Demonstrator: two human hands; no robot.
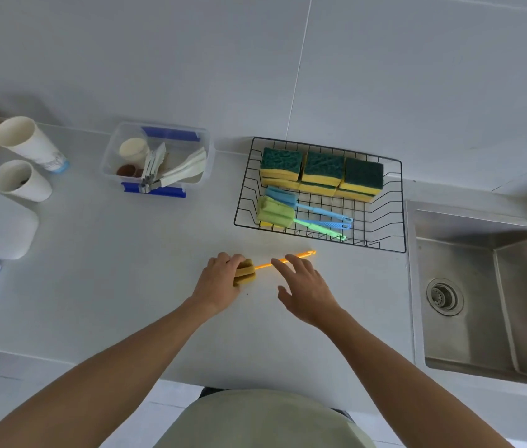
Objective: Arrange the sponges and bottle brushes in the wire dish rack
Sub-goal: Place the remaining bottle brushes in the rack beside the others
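the big grey counter [110,286] holds everything. at its right end a metal sink [482,286] is sunk in, well apart from the hands.

the wire dish rack [398,189] sits at the back against the wall. it is already nearly full. the sponges [322,171] stand in a neat row along its far side, green tops up, touching each other. this leaves the near part free for long things. there a blue bottle brush [283,195] and a green bottle brush [275,213] lie side by side, soft heads to the left, handles to the right.

one orange bottle brush [246,273] is not in yet. it lies on the counter just in front of the rack, turned the same way as the others.

the left hand [220,282] is curled around its soft yellow head and has hold of it. the right hand [304,289] is open with its fingers spread over the thin orange handle. it holds nothing, and i cannot tell if it touches the handle. i think two hands are used because the brush is long and bendy.

far left are two paper cups [22,160] and a clear box [158,156] with small things inside. they are not in the way. only the low front wire of the rack must be lifted over.
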